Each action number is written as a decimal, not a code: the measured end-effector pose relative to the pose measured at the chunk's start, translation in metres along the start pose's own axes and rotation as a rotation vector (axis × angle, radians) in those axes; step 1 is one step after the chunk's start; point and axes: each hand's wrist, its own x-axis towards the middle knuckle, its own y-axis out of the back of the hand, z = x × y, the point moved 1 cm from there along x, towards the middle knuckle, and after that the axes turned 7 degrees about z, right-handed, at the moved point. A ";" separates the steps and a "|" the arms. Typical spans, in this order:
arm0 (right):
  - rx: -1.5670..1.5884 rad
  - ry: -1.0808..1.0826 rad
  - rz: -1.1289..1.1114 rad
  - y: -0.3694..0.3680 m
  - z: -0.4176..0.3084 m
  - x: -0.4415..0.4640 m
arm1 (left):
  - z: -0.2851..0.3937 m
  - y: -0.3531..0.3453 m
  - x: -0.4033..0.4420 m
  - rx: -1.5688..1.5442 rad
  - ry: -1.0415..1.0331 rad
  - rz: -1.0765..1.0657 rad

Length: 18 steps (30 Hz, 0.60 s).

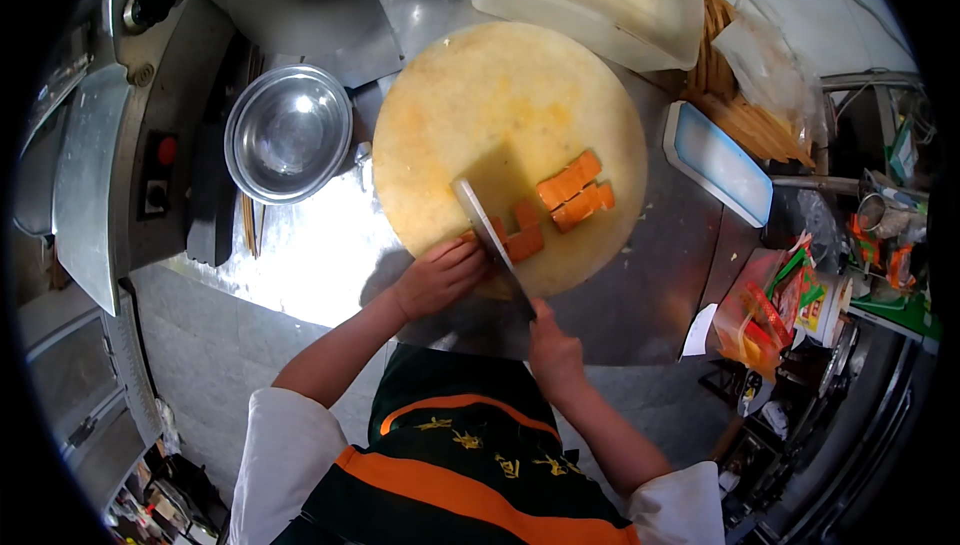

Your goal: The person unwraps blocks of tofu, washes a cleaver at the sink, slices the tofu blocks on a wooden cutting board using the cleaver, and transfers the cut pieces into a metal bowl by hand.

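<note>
A large round cutting board lies on the metal counter. My right hand is closed around the handle of a cleaver, whose blade stands on edge over the board's lower part. My left hand rests at the board's lower left edge, its fingers together beside the blade; an orange piece shows at the fingertips, the rest is hidden. Just right of the blade lie orange cut pieces. Farther right on the board sits a group of orange blocks.
A steel bowl stands left of the board. Behind it is a pale plastic tub. At the right are a blue-rimmed white tray, wooden sticks and a red package. A metal machine stands far left.
</note>
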 end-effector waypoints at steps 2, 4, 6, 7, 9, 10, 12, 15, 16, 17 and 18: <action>0.080 0.000 0.083 0.006 0.003 0.000 | 0.001 -0.002 0.001 0.015 -0.005 0.001; 0.168 0.012 0.153 0.018 0.003 0.005 | 0.005 0.000 0.001 0.009 0.122 0.049; 0.117 -0.011 0.096 0.034 0.003 0.010 | 0.011 0.003 0.008 -0.030 0.307 0.082; 0.121 -0.010 0.102 0.034 0.007 0.012 | 0.012 0.005 0.014 -0.079 0.484 0.119; 0.270 0.015 0.209 0.038 0.019 0.017 | 0.015 0.003 0.018 -0.089 0.503 0.122; 0.271 0.022 0.213 0.044 0.026 0.021 | 0.016 0.001 0.020 -0.099 0.529 0.123; 0.365 -0.033 0.220 0.057 0.043 0.029 | 0.017 -0.002 0.022 -0.109 0.541 0.156; 0.593 -0.383 0.146 0.067 0.095 0.036 | 0.015 -0.003 0.027 -0.179 0.560 0.209; 0.780 -0.450 0.154 0.070 0.112 0.038 | 0.015 -0.002 0.027 -0.232 0.577 0.217; 0.969 -0.517 0.160 0.073 0.126 0.040 | 0.015 -0.003 0.028 -0.231 0.573 0.218; 1.078 -0.484 0.108 0.077 0.139 0.045 | 0.014 -0.004 0.029 -0.209 0.579 0.267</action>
